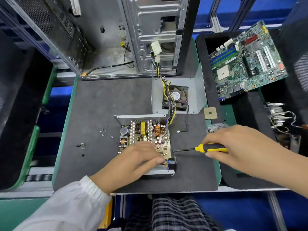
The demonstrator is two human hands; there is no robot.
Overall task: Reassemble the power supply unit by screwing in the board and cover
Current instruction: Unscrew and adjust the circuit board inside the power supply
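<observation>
Grey foam covers the surface [93, 100], with a green rim showing along its left and right edges. On the left part lie loose screws [104, 131] in a small scatter, and a few darker ones [81, 145] nearer the left edge; open mat lies all around them. Behind, at the far edge, stands an empty computer case [116, 39] with its side open.

At the middle sits the power supply base [145, 140], a metal tray with the circuit board [146, 132] lying inside it. The left hand [138, 160] rests on the near part of the board, fingers laid fairly flat and pressing down, their tips close to the black socket [171, 162] at the tray's near right corner. A white sleeve [66, 202] covers that arm.

Just beyond the tray lies the cover [196, 90], a bent metal sheet with a fan [175, 98] in it (a bundle of wires [171, 112] runs from the board across the fan and up to the case).

To the right, the right hand [233, 144] grips the yellow-and-black handle of a screwdriver [205, 148], fingers curled round it. Its shaft lies nearly level, the tip at the tray's right wall. A small square chip [210, 113] lies near the mat's right edge, and a motherboard [246, 60] leans on the next mat, well apart.
</observation>
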